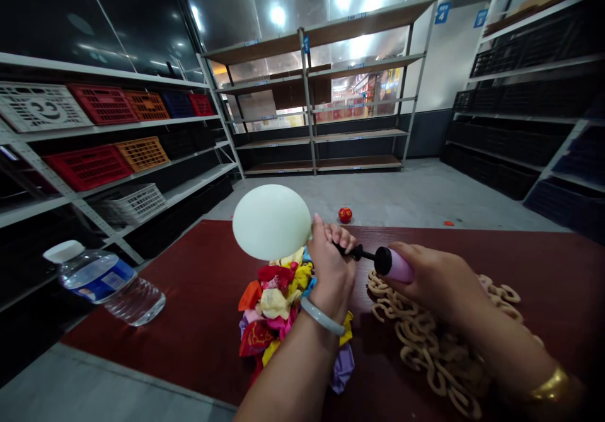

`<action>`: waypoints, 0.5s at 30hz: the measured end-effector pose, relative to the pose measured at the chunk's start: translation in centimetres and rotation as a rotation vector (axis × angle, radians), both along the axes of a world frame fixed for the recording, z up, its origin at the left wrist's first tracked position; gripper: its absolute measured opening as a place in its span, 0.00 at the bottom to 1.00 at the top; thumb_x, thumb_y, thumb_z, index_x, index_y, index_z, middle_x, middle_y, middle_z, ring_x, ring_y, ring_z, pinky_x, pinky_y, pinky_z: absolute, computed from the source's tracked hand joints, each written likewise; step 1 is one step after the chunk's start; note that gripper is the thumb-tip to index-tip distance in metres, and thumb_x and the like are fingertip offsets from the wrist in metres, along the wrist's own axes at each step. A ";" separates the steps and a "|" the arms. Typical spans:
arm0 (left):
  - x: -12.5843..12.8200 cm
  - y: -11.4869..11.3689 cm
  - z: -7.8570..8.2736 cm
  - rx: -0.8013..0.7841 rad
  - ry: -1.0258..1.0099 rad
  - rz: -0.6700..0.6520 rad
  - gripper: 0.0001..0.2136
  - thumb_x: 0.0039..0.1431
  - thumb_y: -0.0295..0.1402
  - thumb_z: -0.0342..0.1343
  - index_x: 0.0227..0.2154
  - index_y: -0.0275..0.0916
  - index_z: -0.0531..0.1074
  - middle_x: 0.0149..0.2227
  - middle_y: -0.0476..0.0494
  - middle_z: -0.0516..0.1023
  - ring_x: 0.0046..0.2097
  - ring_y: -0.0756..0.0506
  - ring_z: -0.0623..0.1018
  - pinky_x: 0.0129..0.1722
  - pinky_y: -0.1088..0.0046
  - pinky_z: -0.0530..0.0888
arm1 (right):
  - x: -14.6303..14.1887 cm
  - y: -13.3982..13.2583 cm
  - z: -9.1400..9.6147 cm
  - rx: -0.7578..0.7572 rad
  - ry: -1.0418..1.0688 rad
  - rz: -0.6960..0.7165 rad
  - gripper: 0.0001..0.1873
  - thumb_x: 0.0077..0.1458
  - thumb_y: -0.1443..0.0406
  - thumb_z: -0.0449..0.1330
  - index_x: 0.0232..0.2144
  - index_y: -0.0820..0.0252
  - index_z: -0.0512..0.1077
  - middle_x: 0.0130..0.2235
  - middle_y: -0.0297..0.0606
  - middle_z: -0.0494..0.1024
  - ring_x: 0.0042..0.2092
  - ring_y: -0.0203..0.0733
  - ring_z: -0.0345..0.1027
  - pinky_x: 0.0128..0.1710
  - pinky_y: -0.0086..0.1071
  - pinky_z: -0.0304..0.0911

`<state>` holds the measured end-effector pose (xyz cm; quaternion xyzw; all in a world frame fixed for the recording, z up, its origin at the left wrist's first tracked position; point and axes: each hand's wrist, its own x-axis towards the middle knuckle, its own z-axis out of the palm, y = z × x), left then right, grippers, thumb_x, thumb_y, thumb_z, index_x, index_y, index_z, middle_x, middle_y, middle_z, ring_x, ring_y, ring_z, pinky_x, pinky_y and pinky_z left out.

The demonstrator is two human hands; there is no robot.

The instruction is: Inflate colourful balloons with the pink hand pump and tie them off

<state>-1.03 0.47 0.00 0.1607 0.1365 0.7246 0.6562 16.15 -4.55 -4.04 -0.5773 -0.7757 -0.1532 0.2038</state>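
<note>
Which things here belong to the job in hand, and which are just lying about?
Likely the job:
pale green, inflated oval balloon, held by the left hand
black-and-lilac plastic pump, in the right hand
crumpled multicoloured pile, probably uninflated balloons

Apparently lying about:
clear plastic bottle, blue label, white cap
small round red object, yellow markings, on the floor
beige curled loops, role uncertain

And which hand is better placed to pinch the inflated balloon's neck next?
Probably the left hand: it is closed beside the pale green balloon, around the black end of the balloon pump, while the right hand grips the lilac part, farther away.
</note>
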 end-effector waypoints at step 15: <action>-2.5 1.1 0.8 0.010 -0.001 0.036 0.24 0.60 0.43 0.61 0.19 0.39 0.54 0.15 0.57 0.54 0.16 0.55 0.57 0.17 0.77 0.54 | 1.9 1.2 0.0 -0.043 0.111 0.111 0.24 0.55 0.50 0.61 0.51 0.51 0.73 0.45 0.40 0.82 0.41 0.52 0.77 0.37 0.41 0.69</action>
